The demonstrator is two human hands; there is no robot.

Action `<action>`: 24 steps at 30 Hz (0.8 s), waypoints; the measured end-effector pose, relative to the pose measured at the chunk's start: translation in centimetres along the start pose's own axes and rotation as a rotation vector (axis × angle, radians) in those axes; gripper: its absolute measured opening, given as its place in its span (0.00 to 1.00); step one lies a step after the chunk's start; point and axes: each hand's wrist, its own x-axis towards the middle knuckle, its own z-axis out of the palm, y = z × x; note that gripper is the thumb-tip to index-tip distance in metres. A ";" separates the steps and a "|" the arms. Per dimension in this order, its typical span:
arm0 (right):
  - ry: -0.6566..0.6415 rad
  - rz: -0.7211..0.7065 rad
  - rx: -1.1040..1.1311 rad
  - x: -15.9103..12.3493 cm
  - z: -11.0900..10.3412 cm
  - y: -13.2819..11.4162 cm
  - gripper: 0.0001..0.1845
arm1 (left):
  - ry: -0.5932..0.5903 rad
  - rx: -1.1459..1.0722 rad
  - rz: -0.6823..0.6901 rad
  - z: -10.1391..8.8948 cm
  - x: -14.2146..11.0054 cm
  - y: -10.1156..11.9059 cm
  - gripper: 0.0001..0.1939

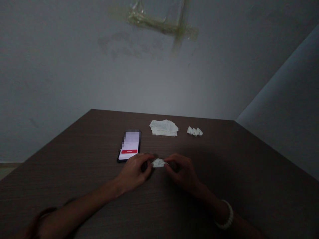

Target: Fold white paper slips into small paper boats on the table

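Between my two hands is a small folded piece of paper (159,163), whitish, low over the table. My left hand (138,167) pinches its left end between thumb and fingers. At the right end, my right hand (181,170) grips it the same way, fingertips closed on the edge. Beyond my hands lies a loose stack of printed paper slips (163,127). Three small folded paper pieces (194,131) sit in a row to the right of that stack.
A phone (129,146) with a lit screen and a red bar lies just beyond my left hand. The dark wooden table (87,149) ends at a grey wall (159,83) with tape on it. Another wall surface (286,99) slants along the right.
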 end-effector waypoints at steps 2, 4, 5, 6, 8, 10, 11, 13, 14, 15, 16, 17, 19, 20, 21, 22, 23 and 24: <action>0.004 0.002 -0.011 0.1 0.0 0.1 0.06 | -0.001 -0.002 0.005 -0.1 0.0 0.1 0.13; 0.013 0.012 -0.036 0.1 0.1 0.3 0.06 | -0.017 0.002 0.021 -0.2 0.0 0.3 0.12; 0.019 0.020 -0.057 0.1 0.1 0.4 0.06 | -0.025 0.009 0.032 -0.2 0.0 0.4 0.12; 0.023 0.029 -0.080 0.1 0.2 0.5 0.06 | -0.032 0.020 0.047 -0.3 0.0 0.5 0.12; 0.019 0.039 -0.120 0.0 0.2 0.6 0.06 | -0.037 0.050 0.084 -0.3 -0.1 0.6 0.12; 0.004 0.022 -0.154 0.0 0.3 0.6 0.07 | -0.039 0.083 0.128 -0.3 -0.2 0.7 0.13; -0.006 0.004 -0.173 0.0 0.3 0.5 0.07 | -0.043 0.098 0.149 -0.3 -0.2 0.7 0.13; -0.023 -0.034 -0.215 -0.1 0.2 0.5 0.07 | -0.053 0.121 0.176 -0.3 -0.3 0.7 0.14; -0.028 -0.046 -0.233 0.0 0.2 0.4 0.07 | -0.057 0.130 0.181 -0.3 -0.3 0.7 0.14; -0.032 -0.054 -0.247 0.0 0.2 0.5 0.07 | -0.059 0.135 0.183 -0.3 -0.3 0.8 0.14; -0.033 -0.057 -0.256 0.0 0.3 0.5 0.07 | -0.063 0.136 0.184 -0.4 -0.3 0.8 0.13; -0.034 -0.059 -0.264 0.0 0.3 0.5 0.08 | -0.068 0.134 0.186 -0.4 -0.3 0.8 0.13; -0.030 -0.069 -0.278 0.0 0.3 0.6 0.08 | -0.086 0.125 0.196 -0.4 -0.3 0.8 0.13; -0.028 -0.078 -0.281 0.0 0.3 0.6 0.08 | -0.096 0.121 0.203 -0.5 -0.3 0.9 0.14; -0.029 -0.084 -0.282 0.0 0.3 0.6 0.08 | -0.101 0.119 0.207 -0.5 -0.3 0.8 0.14; -0.029 -0.090 -0.279 0.0 0.3 0.6 0.08 | -0.100 0.120 0.208 -0.5 -0.3 0.8 0.14; -0.031 -0.094 -0.274 0.0 0.3 0.5 0.09 | -0.092 0.123 0.205 -0.4 -0.3 0.8 0.14; -0.027 -0.095 -0.267 0.0 0.3 0.5 0.09 | -0.081 0.126 0.197 -0.4 -0.3 0.7 0.14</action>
